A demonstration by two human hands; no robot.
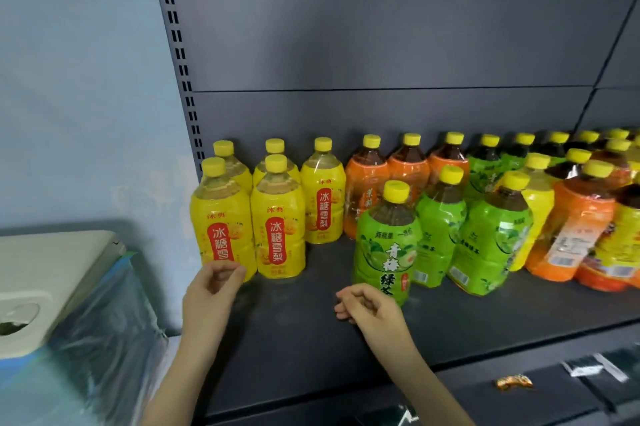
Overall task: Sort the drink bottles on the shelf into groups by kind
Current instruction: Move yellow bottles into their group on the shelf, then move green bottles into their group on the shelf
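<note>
Yellow label at the fingers [239, 271]: left hand [211, 290] loosely curled, gripping nothing, by the front yellow bottle [221, 228]. Right hand [367, 304] likewise curled, idle, beside the green tea bottle [386, 245]. Beyond, on the dark shelf [304, 339], orange bottles [367, 183] mid-row, mixed bottles [571, 217] rightward.

plum tea bottle [384, 245] stands foremost on the shelf [311, 328] — pear drink bottles [277, 228] left of it, mixed bottles [495, 228] behind and right.
</note>
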